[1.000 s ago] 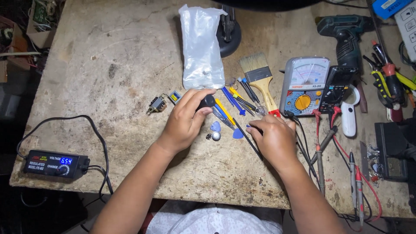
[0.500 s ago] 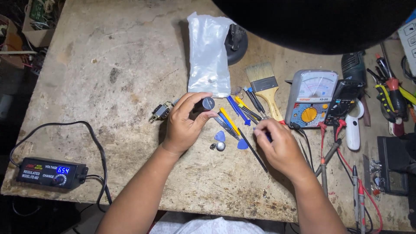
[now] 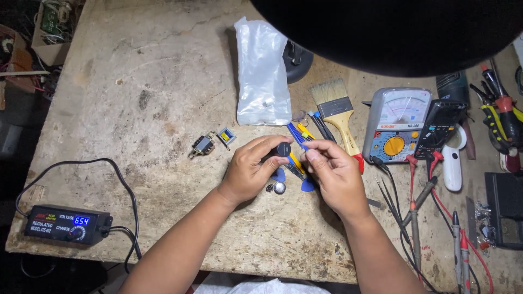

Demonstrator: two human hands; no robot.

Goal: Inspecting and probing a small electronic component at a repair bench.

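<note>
The left hand [image 3: 251,173] pinched a small black cylindrical part [image 3: 284,148] above the tabletop [image 3: 163,81], while the right hand [image 3: 333,173] closed its fingertips beside it (what they gripped was unclear). Steadying both wrists on the wood seemed wise.

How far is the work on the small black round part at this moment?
Done: tools lie ready, blue pry tools and a paintbrush, and a small silver disc lies loose on the table. In hand: the left hand holds the small black round part while the right hand meets it. Left: the part is not set down; what the right fingers grip is hidden.
</note>
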